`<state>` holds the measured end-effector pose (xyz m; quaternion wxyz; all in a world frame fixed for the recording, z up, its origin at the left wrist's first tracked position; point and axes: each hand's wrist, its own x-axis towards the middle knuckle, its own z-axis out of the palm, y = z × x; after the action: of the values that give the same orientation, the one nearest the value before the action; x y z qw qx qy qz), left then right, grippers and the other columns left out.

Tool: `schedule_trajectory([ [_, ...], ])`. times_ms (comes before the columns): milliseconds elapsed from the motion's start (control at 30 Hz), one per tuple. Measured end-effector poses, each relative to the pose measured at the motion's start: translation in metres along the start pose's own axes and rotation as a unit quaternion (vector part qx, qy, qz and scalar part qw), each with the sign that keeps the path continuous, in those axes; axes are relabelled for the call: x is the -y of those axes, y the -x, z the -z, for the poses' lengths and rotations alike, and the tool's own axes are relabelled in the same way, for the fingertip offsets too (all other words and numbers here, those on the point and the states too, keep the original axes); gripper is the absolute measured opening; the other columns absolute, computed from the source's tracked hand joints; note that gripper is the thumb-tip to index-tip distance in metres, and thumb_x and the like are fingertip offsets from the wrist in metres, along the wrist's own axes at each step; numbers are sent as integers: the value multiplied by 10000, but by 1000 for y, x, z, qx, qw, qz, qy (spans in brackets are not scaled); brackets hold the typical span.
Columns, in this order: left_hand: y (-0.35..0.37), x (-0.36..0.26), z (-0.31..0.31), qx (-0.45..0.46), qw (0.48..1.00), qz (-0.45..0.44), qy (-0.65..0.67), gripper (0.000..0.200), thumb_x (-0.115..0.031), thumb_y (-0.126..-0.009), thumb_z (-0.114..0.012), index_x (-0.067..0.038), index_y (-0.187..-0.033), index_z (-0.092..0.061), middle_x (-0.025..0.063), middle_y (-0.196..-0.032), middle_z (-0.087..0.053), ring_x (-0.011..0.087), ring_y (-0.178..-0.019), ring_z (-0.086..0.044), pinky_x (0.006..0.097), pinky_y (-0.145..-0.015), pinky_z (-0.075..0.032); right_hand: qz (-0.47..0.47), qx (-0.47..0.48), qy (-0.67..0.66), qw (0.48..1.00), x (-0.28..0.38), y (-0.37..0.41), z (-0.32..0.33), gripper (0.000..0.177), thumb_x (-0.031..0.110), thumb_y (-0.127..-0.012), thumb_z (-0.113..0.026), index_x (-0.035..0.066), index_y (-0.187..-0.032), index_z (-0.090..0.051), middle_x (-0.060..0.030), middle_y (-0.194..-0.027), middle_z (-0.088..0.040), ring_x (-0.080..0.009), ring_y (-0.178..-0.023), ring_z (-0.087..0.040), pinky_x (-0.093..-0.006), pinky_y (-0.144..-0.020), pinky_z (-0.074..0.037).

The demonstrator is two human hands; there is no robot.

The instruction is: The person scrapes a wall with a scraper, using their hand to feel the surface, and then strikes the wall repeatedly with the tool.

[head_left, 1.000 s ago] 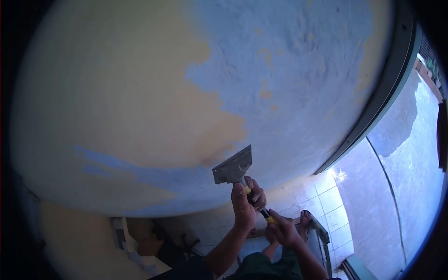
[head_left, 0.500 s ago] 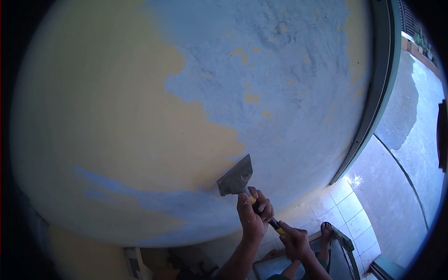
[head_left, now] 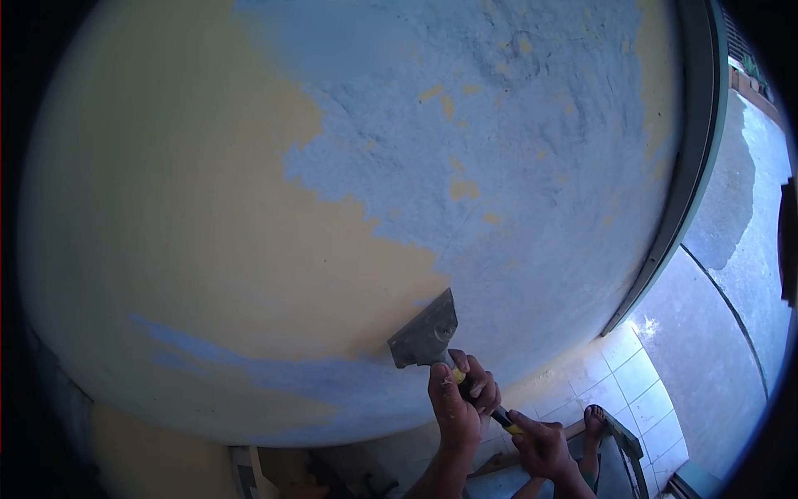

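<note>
The scraper is held at the boundary between yellow paint and a blue-grey patch on the wall; whether its blade touches along the full width cannot be told. The handle is wrapped close to the blade by the left hand and gripped at the near end by the right hand. The blade is probably best kept at a low, even angle, with pressure shared by both hands, so that gouging is avoided. At right, the wall is bordered by a dark frame; white tiles are seen at near right.
</note>
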<state>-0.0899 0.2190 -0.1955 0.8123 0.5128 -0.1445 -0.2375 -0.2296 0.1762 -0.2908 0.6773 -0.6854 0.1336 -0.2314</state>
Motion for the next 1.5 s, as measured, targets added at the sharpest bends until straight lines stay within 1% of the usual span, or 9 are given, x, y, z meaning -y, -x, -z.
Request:
schedule_trajectory([
  [333,-14,-42,-6,24,999,-35,-16,418,-562,-970,-403,-150,-903,-414,-24,-588,-320,67,-363,-234,254,-318,-220,69,17,-15,997,29,-29,-8,424,77,-838,-647,45,-1256,-587,-161,-722,-663,-253,-608,-676,-310,-569,-510],
  [400,-15,-70,-8,3,992,-123,-20,418,-568,-972,-389,-156,-900,-410,-29,-583,-315,69,-350,-221,255,-301,-191,95,48,15,994,54,-49,-10,437,75,-822,-658,61,-1254,-591,-142,-696,-648,-253,-576,-656,-313,-543,-504],
  [500,-5,-85,-8,0,988,-149,-39,414,-571,-974,-376,-166,-896,-409,-34,-583,-311,74,-343,-211,259,-297,-175,134,70,33,988,54,-45,-19,460,70,-795,-672,91,-1248,-597,-113,-660,-625,-249,-525,-622,-318,-504,-493],
  [700,4,-6,12,35,999,27,28,426,-573,-970,-378,-153,-902,-410,-26,-593,-309,76,-368,-205,259,-336,-198,85,-45,25,995,-4,9,-22,425,63,-813,-640,42,-1234,-592,-169,-739,-670,-283,-600,-678,-331,-569,-528],
  [767,0,2,14,19,999,27,26,433,-578,-966,-382,-151,-903,-411,-24,-596,-311,76,-374,-202,258,-346,-203,14,-22,61,998,-7,11,-17,411,67,-829,-625,13,-1235,-584,-196,-763,-680,-297,-647,-700,-338,-612,-540],
  [1200,-9,-16,5,-9,1000,-8,-18,438,-575,-967,-388,-144,-895,-416,-28,-593,-320,67,-374,-209,248,-344,-189,-5,10,-25,1000,9,-12,-17,391,31,-868,-573,15,-1259,-571,-170,-754,-690,-284,-674,-711,-327,-637,-547],
  [1300,-16,-47,-4,3,997,-75,-9,427,-567,-974,-382,-149,-891,-417,-28,-587,-321,53,-358,-197,238,-310,-163,67,3,6,998,37,-38,-14,419,52,-860,-605,54,-1277,-569,-145,-723,-672,-253,-611,-687,-325,-571,-531],
  [1367,-22,-88,-19,-20,989,-143,-8,419,-559,-980,-374,-150,-898,-410,-31,-576,-308,48,-347,-184,233,-290,-146,109,89,70,988,76,-64,-8,463,88,-840,-648,110,-1294,-564,-106,-673,-635,-229,-532,-634,-342,-497,-497],
  [1500,-3,-117,-14,-10,982,-185,-33,411,-571,-977,-363,-166,-916,-395,-31,-564,-280,55,-345,-190,240,-286,-169,186,103,75,974,77,-58,-26,512,116,-813,-678,163,-1308,-550,-70,-631,-594,-221,-488,-592,-356,-458,-474],
])
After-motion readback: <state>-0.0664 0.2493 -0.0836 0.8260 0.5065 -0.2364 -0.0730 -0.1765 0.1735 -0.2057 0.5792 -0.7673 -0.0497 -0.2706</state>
